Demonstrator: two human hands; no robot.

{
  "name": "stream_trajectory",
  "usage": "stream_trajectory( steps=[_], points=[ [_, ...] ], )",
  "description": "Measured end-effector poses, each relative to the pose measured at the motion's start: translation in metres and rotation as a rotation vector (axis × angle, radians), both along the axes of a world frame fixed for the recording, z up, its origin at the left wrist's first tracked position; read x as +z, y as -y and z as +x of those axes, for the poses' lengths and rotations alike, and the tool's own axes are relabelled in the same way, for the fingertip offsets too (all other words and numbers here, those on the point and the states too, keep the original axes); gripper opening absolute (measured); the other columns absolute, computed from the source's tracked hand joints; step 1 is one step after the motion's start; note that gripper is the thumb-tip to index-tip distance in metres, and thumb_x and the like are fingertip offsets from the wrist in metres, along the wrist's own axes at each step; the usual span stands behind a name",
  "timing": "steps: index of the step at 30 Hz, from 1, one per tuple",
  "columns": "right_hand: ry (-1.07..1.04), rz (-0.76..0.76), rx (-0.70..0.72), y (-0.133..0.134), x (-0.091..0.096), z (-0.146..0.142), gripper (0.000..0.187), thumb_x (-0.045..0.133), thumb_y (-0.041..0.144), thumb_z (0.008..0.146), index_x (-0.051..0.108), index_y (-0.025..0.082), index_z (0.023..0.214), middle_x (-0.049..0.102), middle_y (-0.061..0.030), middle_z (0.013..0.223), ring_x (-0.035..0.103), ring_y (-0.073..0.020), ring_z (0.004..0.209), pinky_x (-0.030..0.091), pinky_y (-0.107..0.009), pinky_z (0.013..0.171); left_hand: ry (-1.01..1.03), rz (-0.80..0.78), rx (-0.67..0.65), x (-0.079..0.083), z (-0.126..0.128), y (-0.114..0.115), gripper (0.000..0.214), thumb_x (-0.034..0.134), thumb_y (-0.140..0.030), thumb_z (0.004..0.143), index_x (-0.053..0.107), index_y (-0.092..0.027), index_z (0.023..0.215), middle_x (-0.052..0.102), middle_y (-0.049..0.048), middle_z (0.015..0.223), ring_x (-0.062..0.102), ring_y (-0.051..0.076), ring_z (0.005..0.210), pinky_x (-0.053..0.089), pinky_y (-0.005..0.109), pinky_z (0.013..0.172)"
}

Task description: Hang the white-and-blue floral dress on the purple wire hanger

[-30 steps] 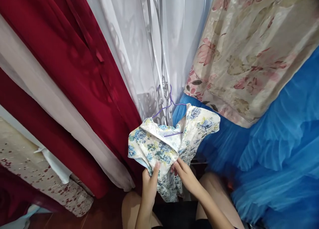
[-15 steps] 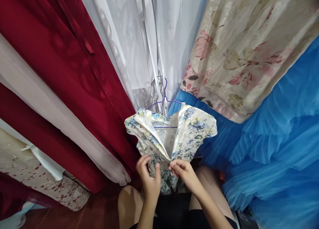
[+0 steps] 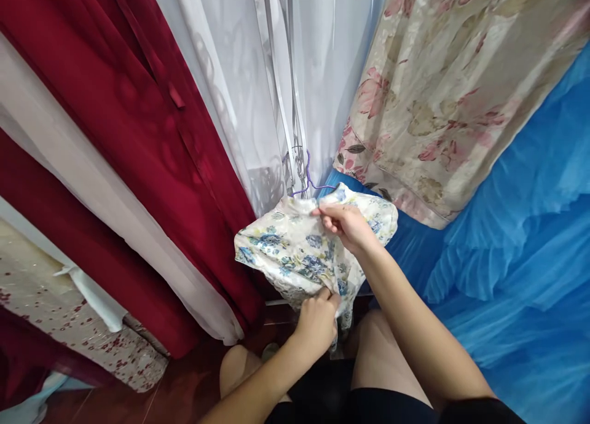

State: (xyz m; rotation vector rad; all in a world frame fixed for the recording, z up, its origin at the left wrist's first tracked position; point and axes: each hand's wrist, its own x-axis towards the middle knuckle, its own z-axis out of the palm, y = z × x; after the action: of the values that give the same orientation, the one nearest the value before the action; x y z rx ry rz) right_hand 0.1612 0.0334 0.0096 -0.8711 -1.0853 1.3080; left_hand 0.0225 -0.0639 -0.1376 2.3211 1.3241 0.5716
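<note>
A small cream dress with blue flowers (image 3: 290,252) hangs on a purple wire hanger (image 3: 308,181) in front of me. My right hand (image 3: 345,224) pinches the fabric near the dress's neckline, fingers closed on it. Lower down, my left hand (image 3: 318,322) grips the same dress at its front, about the waist, fingers closed. Most of the hanger is hidden under the fabric; only its hook and upper wire show.
Hanging garments surround me: a dark red gown (image 3: 138,135) and a pale lining at left, white sheer fabric (image 3: 276,74) ahead, a beige rose-print cloth (image 3: 452,92) upper right, blue tulle (image 3: 520,246) at right. My knees (image 3: 382,350) and wooden floor (image 3: 175,393) lie below.
The dress's open front has been closed over. My right hand rose from the waist to the neckline; my left hand shifted right to the front at the waist.
</note>
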Motion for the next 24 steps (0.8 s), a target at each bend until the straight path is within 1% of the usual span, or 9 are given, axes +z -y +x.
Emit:
stream_trajectory(
  steps=[2, 4, 9, 11, 13, 16, 19, 21, 24],
  points=[
    [0.005, 0.036, -0.012, -0.003, 0.011, -0.007, 0.028, 0.072, 0.04, 0.074, 0.075, 0.012, 0.076, 0.055, 0.0024, 0.05, 0.041, -0.0064, 0.041, 0.022, -0.022, 0.04, -0.05, -0.022, -0.049, 0.009, -0.005, -0.005, 0.034, 0.054, 0.001, 0.072, 0.072, -0.02, 0.092, 0.067, 0.0129, 0.096, 0.064, 0.028, 0.079, 0.048, 0.038, 0.077],
    [0.036, 0.045, -0.019, 0.001, 0.011, -0.013, 0.028, 0.069, 0.04, 0.077, 0.075, 0.013, 0.079, 0.058, 0.0017, 0.051, 0.044, -0.008, 0.041, 0.024, -0.022, 0.04, 0.07, -0.019, -0.07, 0.029, -0.017, -0.017, 0.022, 0.059, -0.008, 0.079, 0.073, -0.021, 0.089, 0.068, 0.0113, 0.091, 0.063, 0.028, 0.079, 0.048, 0.039, 0.079],
    [0.107, 0.074, -0.001, 0.016, 0.003, -0.014, 0.027, 0.065, 0.042, 0.08, 0.07, 0.017, 0.07, 0.056, 0.002, 0.046, 0.044, -0.0106, 0.04, 0.028, -0.024, 0.043, 0.697, 0.17, 0.096, 0.114, -0.042, -0.063, 0.036, 0.058, -0.027, 0.092, 0.065, -0.027, 0.128, 0.068, 0.0064, 0.098, 0.06, 0.023, 0.086, 0.044, 0.032, 0.089],
    [0.155, 0.145, 0.003, 0.016, 0.001, -0.014, 0.029, 0.063, 0.043, 0.082, 0.066, 0.018, 0.067, 0.054, 0.0026, 0.046, 0.042, -0.011, 0.042, 0.028, -0.025, 0.045, 0.683, 0.255, 0.054, 0.142, -0.039, -0.078, 0.027, 0.059, -0.029, 0.093, 0.07, -0.026, 0.117, 0.068, 0.0057, 0.097, 0.059, 0.022, 0.086, 0.043, 0.031, 0.09],
    [0.258, 0.203, -0.064, 0.011, -0.005, -0.014, 0.031, 0.06, 0.042, 0.085, 0.064, 0.019, 0.065, 0.05, 0.0036, 0.046, 0.039, -0.0116, 0.043, 0.027, -0.027, 0.047, 0.594, 0.354, 0.004, 0.159, -0.032, -0.088, 0.017, 0.058, -0.028, 0.094, 0.073, -0.023, 0.097, 0.067, 0.0055, 0.093, 0.058, 0.021, 0.087, 0.043, 0.031, 0.089],
    [0.492, 0.197, -0.242, 0.005, -0.031, -0.016, 0.03, 0.058, 0.035, 0.085, 0.064, 0.019, 0.061, 0.044, 0.0037, 0.046, 0.037, -0.0128, 0.048, 0.024, -0.028, 0.051, 0.594, 0.502, 0.072, 0.165, -0.032, -0.101, 0.018, 0.055, -0.027, 0.095, 0.07, -0.021, 0.086, 0.064, 0.0042, 0.088, 0.058, 0.019, 0.086, 0.043, 0.027, 0.084],
    [0.577, 0.148, -0.262, 0.009, -0.068, -0.019, 0.031, 0.058, 0.033, 0.083, 0.062, 0.019, 0.056, 0.042, 0.003, 0.047, 0.037, -0.0136, 0.049, 0.021, -0.029, 0.051, 0.894, 0.559, 0.298, 0.158, -0.062, -0.124, 0.015, 0.057, -0.028, 0.095, 0.068, -0.019, 0.091, 0.063, 0.0024, 0.089, 0.058, 0.016, 0.086, 0.044, 0.023, 0.081],
    [0.551, 0.126, -0.219, 0.019, -0.088, -0.022, 0.034, 0.056, 0.037, 0.086, 0.063, 0.018, 0.058, 0.041, 0.0036, 0.046, 0.036, -0.0132, 0.047, 0.022, -0.028, 0.05, 1.27, 0.435, 0.478, 0.145, -0.093, -0.142, 0.011, 0.059, -0.024, 0.094, 0.067, -0.018, 0.09, 0.062, 0.0002, 0.086, 0.058, 0.013, 0.083, 0.044, 0.02, 0.079],
    [0.413, 0.071, -0.14, 0.034, -0.104, -0.027, 0.037, 0.054, 0.041, 0.088, 0.065, 0.018, 0.062, 0.039, 0.0047, 0.045, 0.033, -0.0121, 0.045, 0.023, -0.027, 0.048, 1.757, -0.028, 0.644, 0.113, -0.125, -0.155, 0.011, 0.058, -0.02, 0.093, 0.061, -0.016, 0.083, 0.06, -0.0018, 0.076, 0.057, 0.01, 0.073, 0.046, 0.02, 0.076]
  ],
)
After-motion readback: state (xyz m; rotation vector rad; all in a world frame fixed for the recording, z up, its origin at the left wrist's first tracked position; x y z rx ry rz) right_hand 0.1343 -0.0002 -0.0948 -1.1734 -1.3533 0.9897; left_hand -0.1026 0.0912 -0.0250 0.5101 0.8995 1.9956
